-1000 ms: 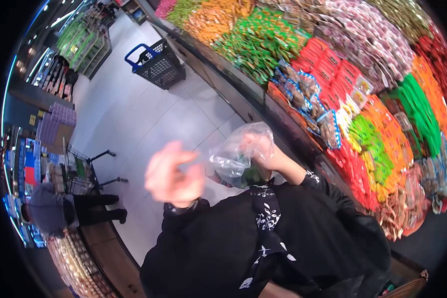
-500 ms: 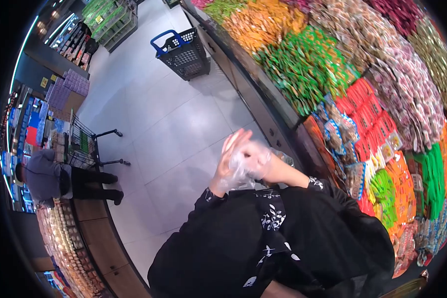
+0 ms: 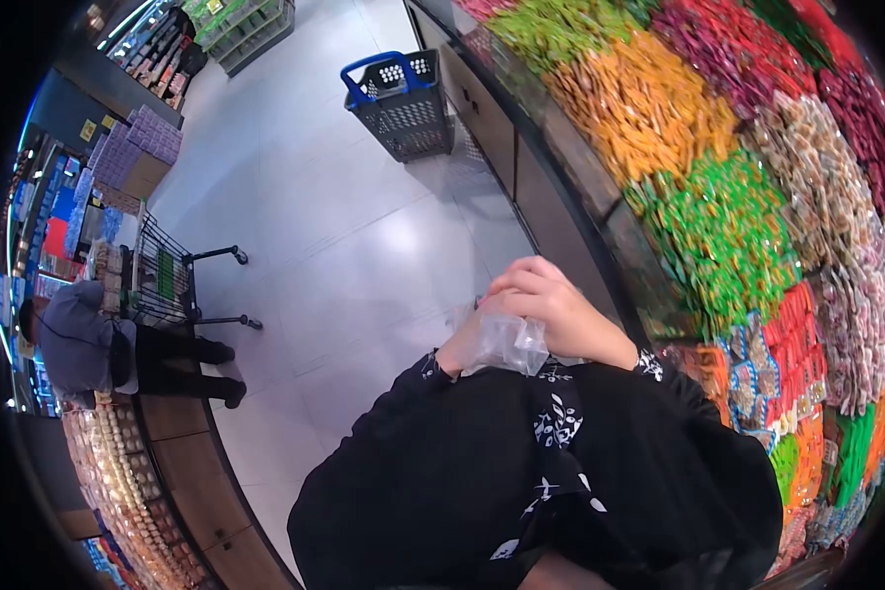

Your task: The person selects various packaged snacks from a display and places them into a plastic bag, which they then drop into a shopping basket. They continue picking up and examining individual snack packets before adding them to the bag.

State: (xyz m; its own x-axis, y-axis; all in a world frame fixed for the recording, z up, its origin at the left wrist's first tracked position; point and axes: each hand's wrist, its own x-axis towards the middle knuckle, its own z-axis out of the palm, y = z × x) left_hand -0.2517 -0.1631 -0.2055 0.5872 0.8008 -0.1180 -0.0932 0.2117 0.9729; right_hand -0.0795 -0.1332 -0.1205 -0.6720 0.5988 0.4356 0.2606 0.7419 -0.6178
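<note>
My left hand (image 3: 461,346) is raised in front of my waist, with crumpled clear plastic (image 3: 511,342) that looks like a disposable glove around its palm and wrist. Bare and bent, my right hand (image 3: 549,313) lies over the left one, its fingers closed around the covered fingers and the plastic there. The left fingers are mostly hidden beneath it. Black sleeves with white-patterned cuffs end at both wrists.
Beside me on the right, a long counter holds wrapped sweets (image 3: 728,236) in coloured heaps. A dark shopping basket (image 3: 400,118) with a blue handle stands on the floor ahead. To the left, a person (image 3: 79,339) is at a shelf beside a cart (image 3: 162,275).
My right hand has come up and over the left, and its fingers have closed there. The left fingers, raised before, are now covered. The view has shifted, moving the basket and sweets rightward.
</note>
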